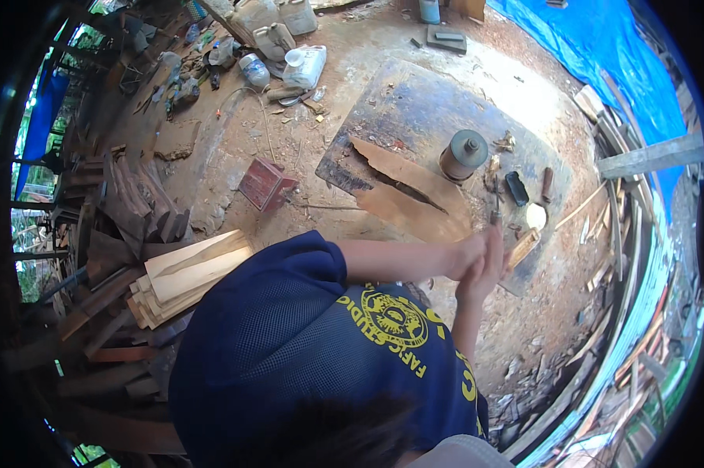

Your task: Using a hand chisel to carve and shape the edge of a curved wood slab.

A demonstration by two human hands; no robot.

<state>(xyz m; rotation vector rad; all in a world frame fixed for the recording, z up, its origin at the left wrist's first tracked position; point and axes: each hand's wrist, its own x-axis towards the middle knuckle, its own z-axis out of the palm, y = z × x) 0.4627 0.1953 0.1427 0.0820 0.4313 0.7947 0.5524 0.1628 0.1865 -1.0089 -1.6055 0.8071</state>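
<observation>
My left hand (pixel 466 257) and my right hand (pixel 484 271) meet over the near right part of a worn board, the left one lapping against the right. The right hand's fingers are pressed together; the left one's are mostly hidden. A pale piece of wood (pixel 523 248) lies against the right hand's outer side, and whether it is gripped is hidden. Just beyond the fingertips is a thin dark tool (pixel 496 209). Further off are a dark metal canister (pixel 463 156), a black oblong object (pixel 516 189), a small brown handle-like piece (pixel 548 184) and a round whitish object (pixel 536 217).
The worn blue-grey board (pixel 414 101) lies on the dirt ground with a split brown sheet (pixel 410 195) on it. Left are a red box-like object (pixel 266 185), stacked pale planks (pixel 188 269) and plastic jugs (pixel 305 66). A blue tarp (pixel 601 54) and scrap wood border the right.
</observation>
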